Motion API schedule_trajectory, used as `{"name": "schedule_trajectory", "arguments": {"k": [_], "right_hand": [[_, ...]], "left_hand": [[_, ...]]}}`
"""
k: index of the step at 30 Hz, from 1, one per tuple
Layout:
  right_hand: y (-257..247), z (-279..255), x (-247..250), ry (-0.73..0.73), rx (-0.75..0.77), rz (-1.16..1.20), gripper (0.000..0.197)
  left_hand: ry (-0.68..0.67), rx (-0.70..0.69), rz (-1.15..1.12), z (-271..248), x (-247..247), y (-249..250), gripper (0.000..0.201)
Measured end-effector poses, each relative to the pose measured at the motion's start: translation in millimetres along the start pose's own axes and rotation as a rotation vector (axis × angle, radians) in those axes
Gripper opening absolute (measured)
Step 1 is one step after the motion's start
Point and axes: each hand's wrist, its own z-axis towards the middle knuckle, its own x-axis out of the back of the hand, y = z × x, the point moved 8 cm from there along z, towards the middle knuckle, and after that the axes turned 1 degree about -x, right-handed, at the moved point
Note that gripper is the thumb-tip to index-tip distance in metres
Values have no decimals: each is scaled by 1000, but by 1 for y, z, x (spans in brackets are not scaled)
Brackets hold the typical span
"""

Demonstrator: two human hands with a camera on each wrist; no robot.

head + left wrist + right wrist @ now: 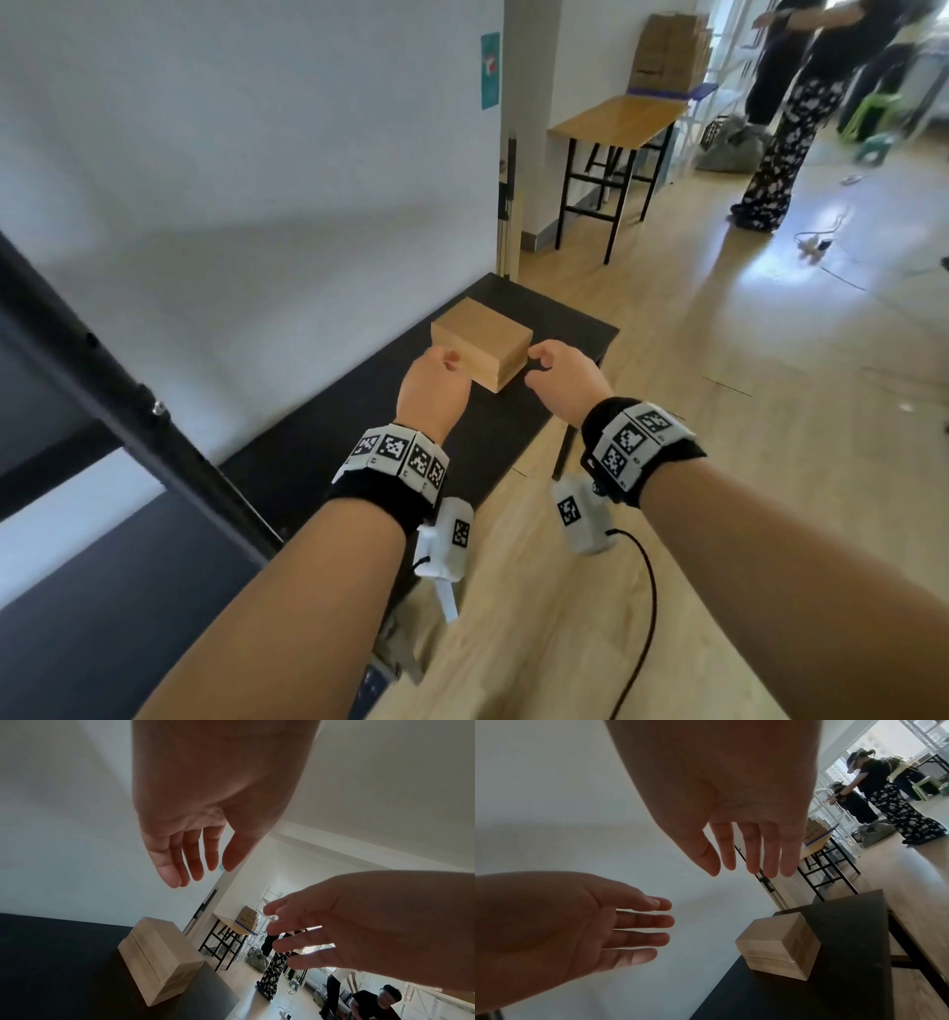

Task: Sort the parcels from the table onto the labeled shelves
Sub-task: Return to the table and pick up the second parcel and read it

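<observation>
A plain brown cardboard parcel [480, 343] [159, 955] [780, 944] lies on the black table [400, 411] near its far end, close to the white wall. My left hand [436, 383] [191, 850] hovers just short of the parcel's near left side, fingers relaxed and holding nothing. My right hand [562, 377] [746, 845] hovers by the parcel's near right corner, fingers spread and empty. Both wrist views show the hands above the parcel and apart from it.
A black shelf frame [102, 390] slants across the left foreground. Further along the wall stands a wooden table [616, 123] with stacked cardboard boxes [667, 51]. People [791, 118] stand on the wooden floor at far right, where cables [821, 246] lie.
</observation>
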Motion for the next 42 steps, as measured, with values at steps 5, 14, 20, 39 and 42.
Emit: {"name": "schedule_trajectory", "arguments": {"k": [5,14,20,39,42], "right_hand": [[21,67,3,-11,-30,-5,37],[46,209,-18,-197,34,-132,44],[65,278,-35,-343,109,-219,50],[69,323,-96,-459,253,-301,57],[66,315,-100,-471,255,-298,57]], "left_hand": [[-24,53,1,49,-30,-1,39],[34,279,-26,133,-92,-24,42],[52,427,-82,165,-139,-41,40],[262,657,-296,160,-173,-82,38],[412,646,-307,141,-160,-91,27]]}}
